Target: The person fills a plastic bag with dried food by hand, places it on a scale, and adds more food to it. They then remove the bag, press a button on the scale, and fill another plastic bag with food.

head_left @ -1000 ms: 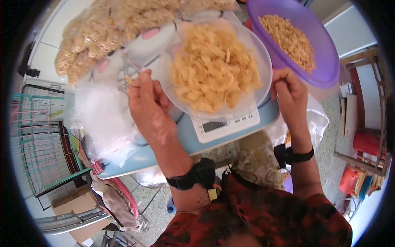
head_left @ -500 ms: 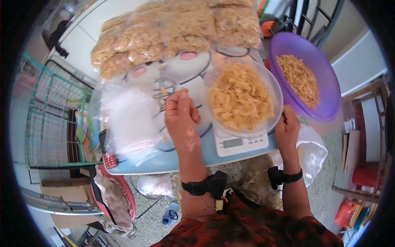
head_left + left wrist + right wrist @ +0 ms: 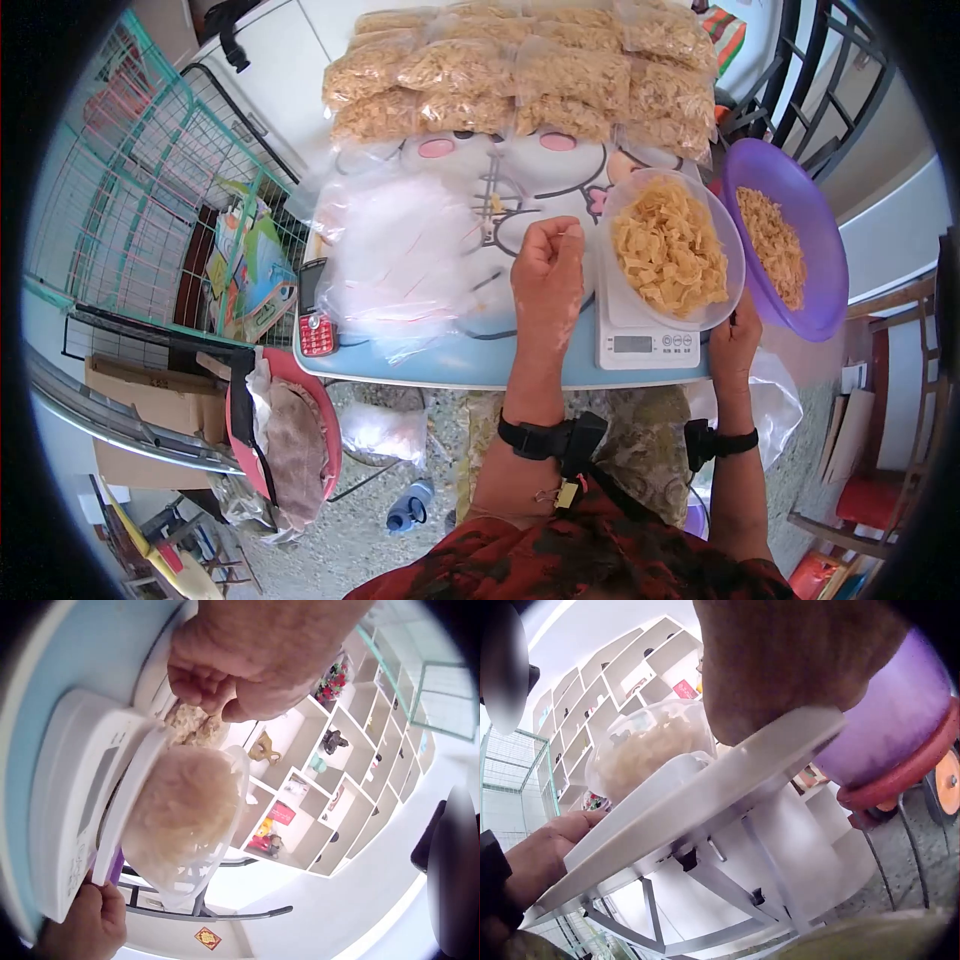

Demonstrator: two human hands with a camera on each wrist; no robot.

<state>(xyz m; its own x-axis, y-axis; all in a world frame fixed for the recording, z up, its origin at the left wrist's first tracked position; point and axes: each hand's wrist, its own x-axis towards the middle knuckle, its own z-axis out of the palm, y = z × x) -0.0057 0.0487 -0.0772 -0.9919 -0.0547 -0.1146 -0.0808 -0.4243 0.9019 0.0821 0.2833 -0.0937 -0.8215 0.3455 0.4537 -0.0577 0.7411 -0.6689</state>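
A translucent plastic bowl (image 3: 735, 250) heaped with pale yellow dried flakes (image 3: 668, 245) sits on a white digital kitchen scale (image 3: 650, 348) at the table's right front. My left hand (image 3: 548, 285) hovers left of the scale, fingers loosely curled; in the left wrist view that hand (image 3: 255, 660) shows nothing between thumb and fingers. Beside the bowl's right edge is my right hand (image 3: 735, 345), partly hidden by the rim. In the left wrist view its loosely bent fingers (image 3: 109, 907) lie right at the scale's side. Clear plastic bags (image 3: 400, 250) lie in a pile on the left.
Filled bags of flakes (image 3: 460, 65) are stacked along the table's back. A purple basin (image 3: 825, 300) with more flakes stands right of the table. A red keypad phone (image 3: 318, 335) lies at the left front corner. A wire cage (image 3: 130, 170) stands farther left.
The head view has shifted, showing more of the table's left and back. My left hand stays curled left of the bowl; my right hand remains at its right edge. The bowl stays on the scale.
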